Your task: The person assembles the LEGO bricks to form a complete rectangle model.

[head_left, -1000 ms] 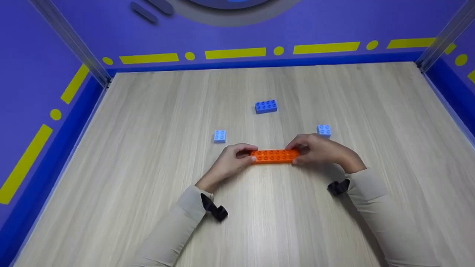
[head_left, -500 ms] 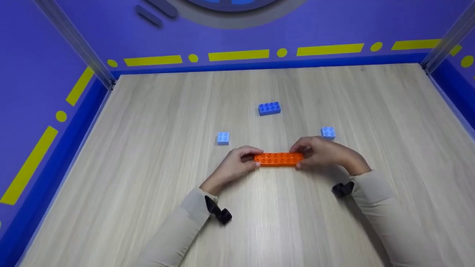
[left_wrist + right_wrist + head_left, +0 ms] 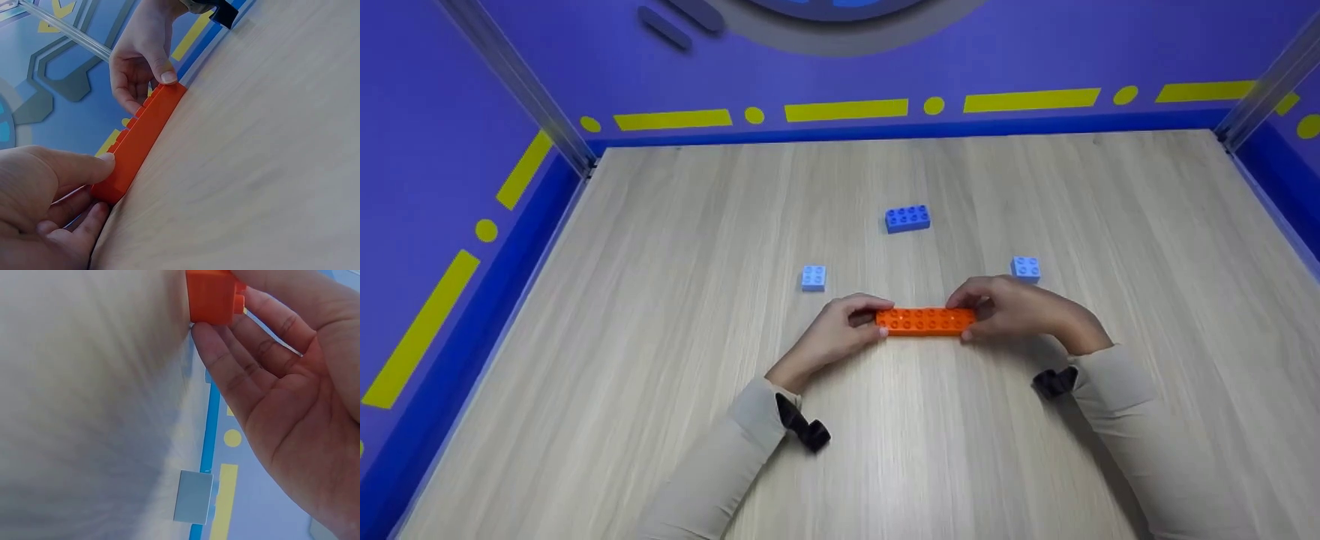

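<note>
A long orange toy brick [image 3: 926, 322] with two rows of studs lies studs up on the wooden table, its length running left to right. My left hand [image 3: 840, 330] pinches its left end between thumb and fingers. At the opposite end, my right hand [image 3: 1012, 311] grips it the same way. The left wrist view has the orange brick [image 3: 143, 140] flat on the tabletop with a thumb on its near side at each end. In the right wrist view, fingers touch the end of the orange brick [image 3: 211, 297].
Beyond the left hand sits a light blue square brick [image 3: 813, 278]. A second light blue square brick [image 3: 1026, 268] is just behind the right hand. Farther back lies a darker blue brick [image 3: 907, 218]. Purple panels [image 3: 840, 82] with yellow marks border the table [image 3: 675, 285].
The whole head view has shifted slightly right and down. Both hands keep hold of the orange brick, and the bricks stay in the same places on the table.
</note>
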### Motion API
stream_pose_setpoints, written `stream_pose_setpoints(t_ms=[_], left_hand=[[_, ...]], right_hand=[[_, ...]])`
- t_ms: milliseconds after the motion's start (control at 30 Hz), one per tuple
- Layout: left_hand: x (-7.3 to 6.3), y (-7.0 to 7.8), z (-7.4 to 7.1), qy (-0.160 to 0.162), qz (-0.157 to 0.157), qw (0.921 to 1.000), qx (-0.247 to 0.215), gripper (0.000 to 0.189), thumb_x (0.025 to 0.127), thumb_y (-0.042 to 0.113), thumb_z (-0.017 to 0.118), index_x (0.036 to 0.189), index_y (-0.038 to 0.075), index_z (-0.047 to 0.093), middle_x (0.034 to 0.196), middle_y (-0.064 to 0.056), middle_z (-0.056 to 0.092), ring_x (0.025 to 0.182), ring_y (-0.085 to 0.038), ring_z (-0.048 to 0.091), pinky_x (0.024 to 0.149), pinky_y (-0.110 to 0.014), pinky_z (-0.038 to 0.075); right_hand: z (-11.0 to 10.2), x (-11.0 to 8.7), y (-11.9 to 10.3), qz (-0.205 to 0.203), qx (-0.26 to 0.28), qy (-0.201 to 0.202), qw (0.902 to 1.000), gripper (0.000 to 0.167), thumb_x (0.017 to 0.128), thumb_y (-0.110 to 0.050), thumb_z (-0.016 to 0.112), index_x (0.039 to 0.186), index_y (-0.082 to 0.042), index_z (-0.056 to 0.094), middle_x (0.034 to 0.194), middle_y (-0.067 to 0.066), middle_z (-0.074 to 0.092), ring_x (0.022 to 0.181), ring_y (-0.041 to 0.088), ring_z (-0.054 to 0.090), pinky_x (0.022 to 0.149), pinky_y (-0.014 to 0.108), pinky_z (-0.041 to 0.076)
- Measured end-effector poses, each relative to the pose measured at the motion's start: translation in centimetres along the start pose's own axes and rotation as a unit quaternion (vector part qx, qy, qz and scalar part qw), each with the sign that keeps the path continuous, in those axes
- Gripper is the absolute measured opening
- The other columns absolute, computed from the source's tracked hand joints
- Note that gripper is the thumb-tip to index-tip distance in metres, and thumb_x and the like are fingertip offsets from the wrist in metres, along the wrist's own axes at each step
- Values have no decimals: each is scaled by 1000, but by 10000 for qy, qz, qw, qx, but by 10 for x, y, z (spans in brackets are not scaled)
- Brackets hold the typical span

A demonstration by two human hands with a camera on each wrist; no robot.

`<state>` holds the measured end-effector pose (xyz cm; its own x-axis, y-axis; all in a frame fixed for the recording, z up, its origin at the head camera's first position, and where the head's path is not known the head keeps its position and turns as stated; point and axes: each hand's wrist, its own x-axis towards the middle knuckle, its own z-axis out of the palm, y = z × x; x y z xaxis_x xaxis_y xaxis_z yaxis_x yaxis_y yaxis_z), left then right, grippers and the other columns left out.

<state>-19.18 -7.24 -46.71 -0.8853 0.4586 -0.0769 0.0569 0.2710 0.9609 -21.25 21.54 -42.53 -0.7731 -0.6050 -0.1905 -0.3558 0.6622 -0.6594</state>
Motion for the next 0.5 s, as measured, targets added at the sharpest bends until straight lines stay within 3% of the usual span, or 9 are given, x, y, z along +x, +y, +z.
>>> stream_pose_setpoints(t_ms=[500], left_hand=[[1,0,-1,-12,-50,10000,1,35,85,3,68,120,4,65,129,-13,59,122,-24,57,101,-27,48]], right_hand=[[-2,0,-1,-61,59,-71,9999,41,76,-24,81,113,-13,68,111,3,68,101,19,62,91,43,52]])
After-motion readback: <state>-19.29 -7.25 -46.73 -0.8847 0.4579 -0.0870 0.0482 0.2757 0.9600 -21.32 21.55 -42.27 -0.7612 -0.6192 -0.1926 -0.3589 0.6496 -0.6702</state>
